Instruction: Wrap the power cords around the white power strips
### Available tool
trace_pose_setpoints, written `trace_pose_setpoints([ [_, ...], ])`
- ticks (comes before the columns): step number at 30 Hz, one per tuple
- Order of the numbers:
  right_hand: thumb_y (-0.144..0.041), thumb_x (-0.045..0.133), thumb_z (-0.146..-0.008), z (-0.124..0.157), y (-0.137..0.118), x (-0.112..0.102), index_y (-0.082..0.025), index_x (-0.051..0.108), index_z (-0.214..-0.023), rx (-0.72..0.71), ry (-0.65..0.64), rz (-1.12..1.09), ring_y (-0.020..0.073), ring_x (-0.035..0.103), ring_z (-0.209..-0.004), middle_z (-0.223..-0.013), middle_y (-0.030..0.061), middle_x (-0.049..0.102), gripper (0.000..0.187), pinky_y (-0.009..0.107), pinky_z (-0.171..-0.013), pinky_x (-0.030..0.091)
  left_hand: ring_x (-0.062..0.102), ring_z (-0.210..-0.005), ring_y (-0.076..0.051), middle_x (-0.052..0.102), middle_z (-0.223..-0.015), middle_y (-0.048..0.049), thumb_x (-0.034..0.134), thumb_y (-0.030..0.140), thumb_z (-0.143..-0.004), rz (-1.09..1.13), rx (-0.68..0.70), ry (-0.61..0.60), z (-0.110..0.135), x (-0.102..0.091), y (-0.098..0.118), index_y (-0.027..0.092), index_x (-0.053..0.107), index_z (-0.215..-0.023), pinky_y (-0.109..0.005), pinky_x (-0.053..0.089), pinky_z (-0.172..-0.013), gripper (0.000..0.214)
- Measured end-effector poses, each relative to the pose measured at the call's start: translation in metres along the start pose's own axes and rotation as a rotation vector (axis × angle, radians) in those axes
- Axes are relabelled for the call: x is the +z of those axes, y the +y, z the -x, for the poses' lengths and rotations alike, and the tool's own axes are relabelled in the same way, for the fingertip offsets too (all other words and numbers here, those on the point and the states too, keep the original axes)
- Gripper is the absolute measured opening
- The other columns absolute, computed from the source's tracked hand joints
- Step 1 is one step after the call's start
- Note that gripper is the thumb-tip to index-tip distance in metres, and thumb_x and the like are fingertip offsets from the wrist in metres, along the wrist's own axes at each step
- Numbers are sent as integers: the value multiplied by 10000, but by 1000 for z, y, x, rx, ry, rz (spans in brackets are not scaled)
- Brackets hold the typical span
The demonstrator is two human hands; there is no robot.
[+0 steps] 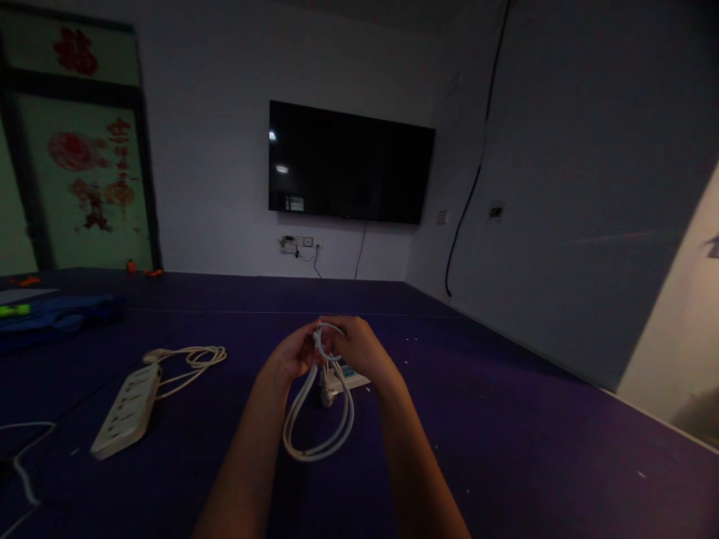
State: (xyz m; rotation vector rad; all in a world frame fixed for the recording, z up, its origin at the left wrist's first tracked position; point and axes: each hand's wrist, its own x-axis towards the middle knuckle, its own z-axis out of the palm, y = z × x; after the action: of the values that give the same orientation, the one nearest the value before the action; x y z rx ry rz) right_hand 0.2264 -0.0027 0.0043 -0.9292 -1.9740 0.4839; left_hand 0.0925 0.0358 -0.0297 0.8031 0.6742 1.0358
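Note:
Both my hands meet at the centre of the view, around a white power cord (pixel 349 419) gathered in loops. My left hand (pixel 295 352) has its fingers closed on the cord from the left. From the right, my right hand (pixel 359 346) grips it too, with a small loop standing out between the hands. The larger loops hang below my fingers. A plug (pixel 326 395) shows just beneath the hands. Behind them a white power strip (pixel 351 380) lies on the purple surface, partly hidden by my right hand and the cord.
A second white power strip (pixel 128 412), with its own coiled cord (pixel 196 359), lies to the left on the purple surface (pixel 505 449). Blue cloth (pixel 67 311) and a white cable (pixel 25 471) are at far left. A television (pixel 348 165) hangs on the wall; a black cable (pixel 469 198) hangs at right.

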Motion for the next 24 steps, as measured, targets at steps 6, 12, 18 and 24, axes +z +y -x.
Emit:
trace_pose_setpoints([
  [6,-264,402,-853,-9,8,11,-125,673,-964,206,325,-180,124,553,-494,-578,17,611,324,216,-489,443,504,-359,-95,585,-501,4,534,397,-851,-27,-27,7,-2,2,-7,146,601,-702,-200,422,-388,299],
  [12,-355,384,-878,-7,3,7,-117,640,-1017,134,537,-225,131,577,-535,-662,42,631,377,232,-522,475,545,-376,-126,636,-568,-43,483,446,-858,-145,-112,-49,0,5,-8,130,623,-785,-216,429,-377,353],
  [18,-386,461,-870,-1,-4,-5,-159,667,-1014,86,430,82,155,625,-679,-822,73,690,339,279,-679,490,394,-312,-51,594,-550,-22,525,401,-847,-60,-31,-26,-1,4,-8,138,597,-726,-155,269,-305,299],
  [24,-465,755,-599,9,-7,-18,-149,574,-1230,34,202,447,284,567,-1077,-1186,161,611,729,385,-889,424,346,-316,-43,436,-421,38,542,350,-854,-33,2,-12,-1,1,-6,136,568,-665,-142,257,-319,287],
])
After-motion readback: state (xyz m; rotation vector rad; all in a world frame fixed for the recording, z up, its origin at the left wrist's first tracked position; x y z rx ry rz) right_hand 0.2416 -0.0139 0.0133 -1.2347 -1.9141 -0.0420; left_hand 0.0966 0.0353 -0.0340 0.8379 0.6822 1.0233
